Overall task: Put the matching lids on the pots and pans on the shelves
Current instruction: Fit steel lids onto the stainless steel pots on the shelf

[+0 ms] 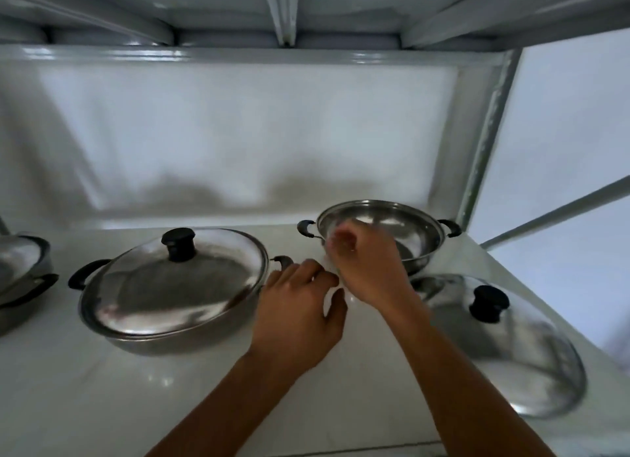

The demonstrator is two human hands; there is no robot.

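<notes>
Shiny round steel pot [381,233] sits open near the shelf edge; its domed steel lid with a black knob [501,347] lies beside it. The blurry right hand [364,265] looks curled at the rim, grip unclear, and the left hand [300,306] is half-open, holding nothing, so a bump may slide the pot off.

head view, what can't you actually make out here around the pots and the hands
- Right hand: motion-blurred at the open pot; whether its fingers grip the rim is unclear.
- Open pot's near rim: hidden by that hand.
- Left hand: covers the lidded pot's right handle; contact is uncertain.
- Pot at far left: cut off by the frame edge.
- Loose lid: blurred, so its fit on the open pot is unconfirmed.
</notes>
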